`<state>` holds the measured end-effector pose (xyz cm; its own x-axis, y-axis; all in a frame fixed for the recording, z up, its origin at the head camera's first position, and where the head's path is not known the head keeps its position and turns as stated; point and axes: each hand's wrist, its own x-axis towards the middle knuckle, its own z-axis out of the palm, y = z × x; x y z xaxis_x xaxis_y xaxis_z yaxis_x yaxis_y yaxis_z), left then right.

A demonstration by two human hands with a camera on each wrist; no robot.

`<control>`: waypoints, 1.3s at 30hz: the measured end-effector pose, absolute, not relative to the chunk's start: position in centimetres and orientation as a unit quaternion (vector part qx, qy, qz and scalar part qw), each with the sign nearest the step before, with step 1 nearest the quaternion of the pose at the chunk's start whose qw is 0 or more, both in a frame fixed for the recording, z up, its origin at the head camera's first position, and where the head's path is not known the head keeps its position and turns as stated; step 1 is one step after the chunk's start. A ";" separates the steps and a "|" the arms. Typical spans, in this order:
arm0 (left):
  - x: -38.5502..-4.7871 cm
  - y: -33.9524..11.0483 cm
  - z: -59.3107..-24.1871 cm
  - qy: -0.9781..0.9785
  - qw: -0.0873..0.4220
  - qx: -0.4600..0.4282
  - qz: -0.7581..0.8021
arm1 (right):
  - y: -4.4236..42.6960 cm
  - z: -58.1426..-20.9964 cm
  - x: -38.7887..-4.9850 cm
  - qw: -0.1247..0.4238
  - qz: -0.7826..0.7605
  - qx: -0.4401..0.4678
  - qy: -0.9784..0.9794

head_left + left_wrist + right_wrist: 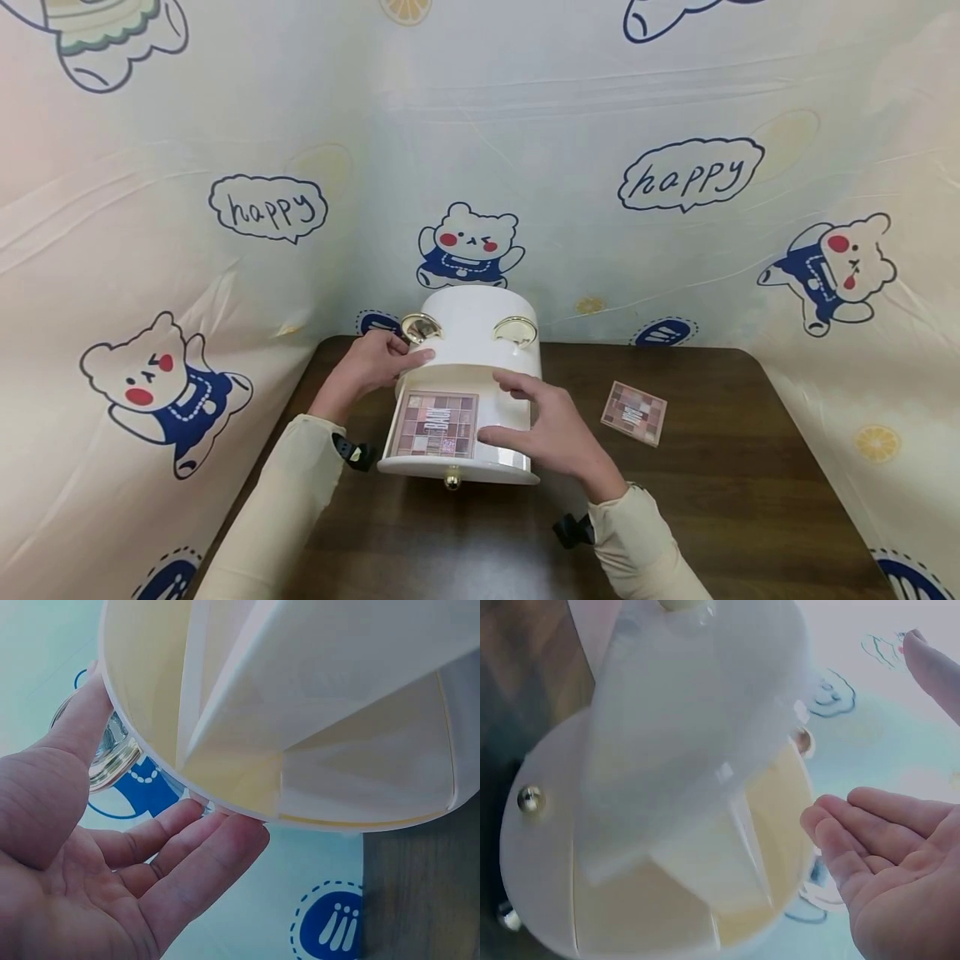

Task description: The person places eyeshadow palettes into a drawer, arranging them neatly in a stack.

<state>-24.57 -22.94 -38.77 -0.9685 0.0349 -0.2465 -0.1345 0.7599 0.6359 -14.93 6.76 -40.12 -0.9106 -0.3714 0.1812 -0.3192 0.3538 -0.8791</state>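
2 arms [281,500] forward | left hand [375,365]: fingers apparently relaxed | right hand [551,427]: thumb apart

There are two hands [371,364] [553,429], two palettes [437,426] [634,413], one box [468,356], one pulled-out drawer [487,472] and one table [750,492].

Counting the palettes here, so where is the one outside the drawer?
In the head view, the loose palette lies on the brown table, to the right of the open drawer and the right hand.

Bear-print cloth [540,150] hangs behind a brown table [735,475].
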 end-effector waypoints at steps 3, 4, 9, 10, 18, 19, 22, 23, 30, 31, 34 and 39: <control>-24.6 -23.0 -38.8 0.931 0.122 -0.030 0.343 | 8.1 -40.3 -14.9 0.005 -0.537 -0.215 0.816; -24.6 -23.0 -38.8 0.931 0.123 -0.031 0.341 | 8.5 -40.3 -14.9 0.001 -0.540 -0.212 0.814; -24.5 -23.0 -38.8 0.932 0.123 -0.035 0.339 | 10.5 -40.6 -15.0 -0.018 -0.550 -0.198 0.811; -24.4 -23.0 -38.8 0.932 0.122 -0.034 0.339 | 10.9 -40.7 -15.0 -0.020 -0.551 -0.194 0.811; -24.5 -23.1 -39.0 0.931 0.122 -0.036 0.343 | 14.1 -41.5 -15.4 -0.039 -0.535 -0.160 0.829; -24.5 -23.1 -39.0 0.931 0.121 -0.037 0.341 | 14.5 -41.7 -15.5 -0.042 -0.532 -0.155 0.832; -24.4 -23.1 -39.0 0.932 0.120 -0.040 0.340 | 15.5 -42.1 -15.6 -0.048 -0.525 -0.146 0.837; -24.4 -23.1 -39.0 0.932 0.120 -0.040 0.339 | 15.8 -42.2 -15.6 -0.049 -0.524 -0.142 0.838; -24.3 -23.0 -39.0 0.932 0.117 -0.036 0.342 | 17.8 -43.2 -15.9 -0.043 -0.513 -0.111 0.850; -24.3 -23.0 -39.0 0.932 0.117 -0.036 0.340 | 18.1 -43.4 -16.0 -0.042 -0.511 -0.106 0.852; -24.4 -23.0 -38.9 0.933 0.117 -0.036 0.338 | 19.1 -44.5 -16.3 -0.038 -0.498 -0.089 0.862; -24.5 -23.0 -39.0 0.934 0.118 -0.037 0.336 | 21.0 -46.6 -16.9 -0.017 -0.482 -0.062 0.874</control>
